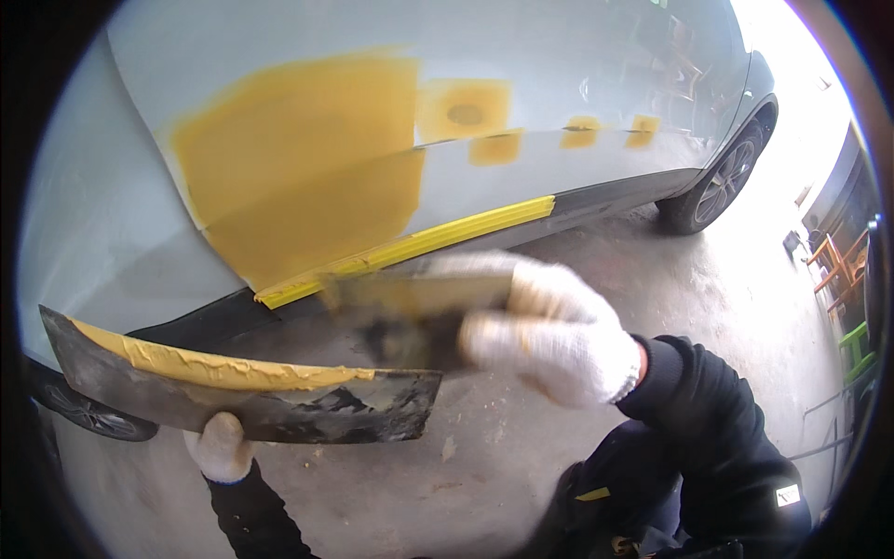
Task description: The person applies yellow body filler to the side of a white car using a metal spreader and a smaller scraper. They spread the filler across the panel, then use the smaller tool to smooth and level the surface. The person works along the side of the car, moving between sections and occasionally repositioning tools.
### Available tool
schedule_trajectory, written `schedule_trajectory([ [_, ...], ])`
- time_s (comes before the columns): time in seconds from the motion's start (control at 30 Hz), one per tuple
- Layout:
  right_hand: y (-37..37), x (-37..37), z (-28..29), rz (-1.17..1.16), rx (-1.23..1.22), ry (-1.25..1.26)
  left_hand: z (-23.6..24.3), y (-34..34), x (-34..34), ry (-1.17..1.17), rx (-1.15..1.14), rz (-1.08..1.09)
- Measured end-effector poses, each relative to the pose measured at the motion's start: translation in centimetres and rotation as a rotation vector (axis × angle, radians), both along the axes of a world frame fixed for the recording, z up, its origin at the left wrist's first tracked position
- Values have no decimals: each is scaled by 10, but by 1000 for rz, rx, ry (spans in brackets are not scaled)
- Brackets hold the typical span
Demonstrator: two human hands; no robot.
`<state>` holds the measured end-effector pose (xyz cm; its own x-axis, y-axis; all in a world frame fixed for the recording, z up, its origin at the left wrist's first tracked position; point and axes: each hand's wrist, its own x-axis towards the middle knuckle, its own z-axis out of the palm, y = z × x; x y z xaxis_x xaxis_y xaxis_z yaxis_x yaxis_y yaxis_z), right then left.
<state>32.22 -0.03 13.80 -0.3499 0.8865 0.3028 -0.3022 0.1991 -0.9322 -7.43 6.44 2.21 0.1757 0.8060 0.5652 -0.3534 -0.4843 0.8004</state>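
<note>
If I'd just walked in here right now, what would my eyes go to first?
Probably the big yellow patch on the pale car, at the upper left, with a bright yellow strip running along below it. Next, at the lower left, the left hand holds a dark board with yellow paste along its top. Near the middle, the right hand grips a blurred scraper.

Scraper [419,300] in right hand [554,331] badly blurred; its edge and outline cannot be told. Some right fingers lost in same blur. Left hand [222,449]: thumb in view, other fingers hidden behind board [279,406]. Car [577,56] cut off by top edge; left sleeve [253,514] by lower edge. Print on white patch [788,496] too small to read.
</note>
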Motion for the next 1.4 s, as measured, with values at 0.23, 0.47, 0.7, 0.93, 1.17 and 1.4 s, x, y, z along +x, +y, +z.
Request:
schedule_trajectory([
  [0.23, 49, 35, -65, -707, 1044, -988, 31, -19, -8, -261, -189, -33],
  [0.47, 108, 36, -85, -1409, 1075, -895, 14, -45, -57, -8, -144, 433],
  [0.7, 140, 4, -94, -1543, 1098, -839, -19, -60, -120, 860, 287, 850],
  [0.93, 129, -9, -84, -1338, 1130, -985, -31, -54, -123, 639, 189, 775],
  [1.17, 135, 15, -111, -1084, 1238, -1145, -10, -59, -77, 46, -156, 372],
  [1.4, 132, 36, -122, -985, 1366, -1311, -4, -64, -61, 43, -180, 300],
])
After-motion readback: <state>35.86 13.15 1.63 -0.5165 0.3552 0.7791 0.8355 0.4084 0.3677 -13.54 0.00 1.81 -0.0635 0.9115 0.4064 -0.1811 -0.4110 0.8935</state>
